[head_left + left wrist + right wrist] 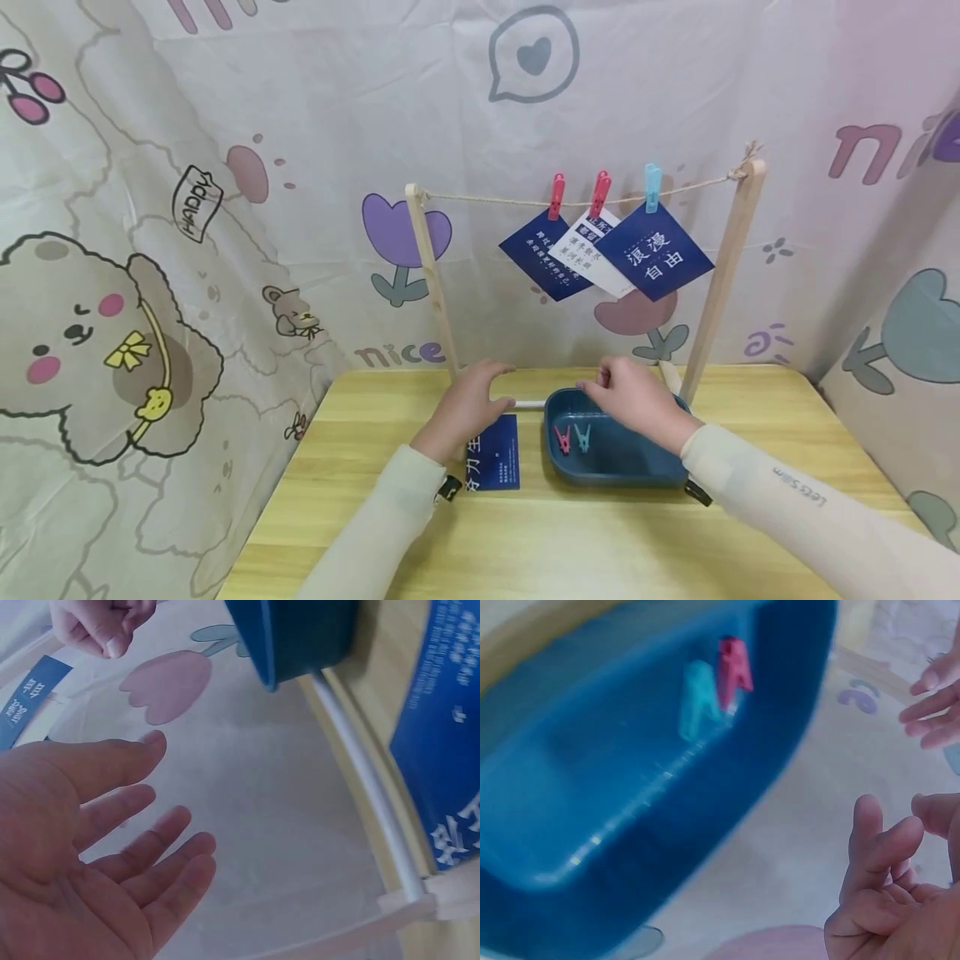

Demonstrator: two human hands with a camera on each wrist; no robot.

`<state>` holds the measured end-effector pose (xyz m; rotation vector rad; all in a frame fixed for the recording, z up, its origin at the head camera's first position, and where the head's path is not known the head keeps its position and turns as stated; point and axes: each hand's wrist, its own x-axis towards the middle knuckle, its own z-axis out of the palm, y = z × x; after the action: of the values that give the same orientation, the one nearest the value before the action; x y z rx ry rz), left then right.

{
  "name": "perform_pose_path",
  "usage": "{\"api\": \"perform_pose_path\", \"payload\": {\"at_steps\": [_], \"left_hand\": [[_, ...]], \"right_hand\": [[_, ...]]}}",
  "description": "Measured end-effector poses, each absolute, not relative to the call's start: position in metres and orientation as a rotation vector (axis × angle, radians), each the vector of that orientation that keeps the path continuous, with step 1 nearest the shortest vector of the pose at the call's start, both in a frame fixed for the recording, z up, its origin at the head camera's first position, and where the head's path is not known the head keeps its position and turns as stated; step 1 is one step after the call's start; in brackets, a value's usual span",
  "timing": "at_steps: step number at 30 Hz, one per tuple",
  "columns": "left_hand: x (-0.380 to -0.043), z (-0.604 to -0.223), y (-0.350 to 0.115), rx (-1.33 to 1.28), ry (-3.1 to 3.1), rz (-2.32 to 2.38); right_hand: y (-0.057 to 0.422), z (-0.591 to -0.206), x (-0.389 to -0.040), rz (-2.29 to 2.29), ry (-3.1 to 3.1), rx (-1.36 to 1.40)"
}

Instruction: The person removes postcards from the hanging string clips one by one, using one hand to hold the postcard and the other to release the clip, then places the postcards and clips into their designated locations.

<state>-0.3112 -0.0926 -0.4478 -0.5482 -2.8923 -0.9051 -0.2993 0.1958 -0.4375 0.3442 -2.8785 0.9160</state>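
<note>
My left hand (471, 408) is above the table's left part, over a blue card (498, 454) with white characters lying flat. Its fingers are spread and relaxed, with nothing in the palm, as the left wrist view shows. Above the dark blue basin (622, 475), my right hand (636, 392) holds nothing. Its fingers are loosely bent and the thumb stands apart from them in the right wrist view. Inside the basin lie a pink clothespin (733, 671) and a light blue clothespin (698, 701), side by side.
A rope (487, 200) runs between two wooden posts (723, 279). Two red clothespins (556, 197) and a light blue one (652, 187) hold two blue cards (655, 252) and a white card (588, 254) on it. Behind hangs a printed cloth (300, 125).
</note>
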Motion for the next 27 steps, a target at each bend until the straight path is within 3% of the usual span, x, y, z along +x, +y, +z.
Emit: {"api": "perform_pose_path", "payload": {"at_steps": [11, 27], "left_hand": [[-0.327, -0.413, -0.076, -0.573, -2.697, -1.070], [-0.358, -0.364, -0.043, -0.602, -2.311, -1.817]], "right_hand": [[0.196, -0.395, -0.295, 0.930, -2.804, 0.356], [0.200, -0.354, -0.285, 0.938, -2.740, 0.398]]}}
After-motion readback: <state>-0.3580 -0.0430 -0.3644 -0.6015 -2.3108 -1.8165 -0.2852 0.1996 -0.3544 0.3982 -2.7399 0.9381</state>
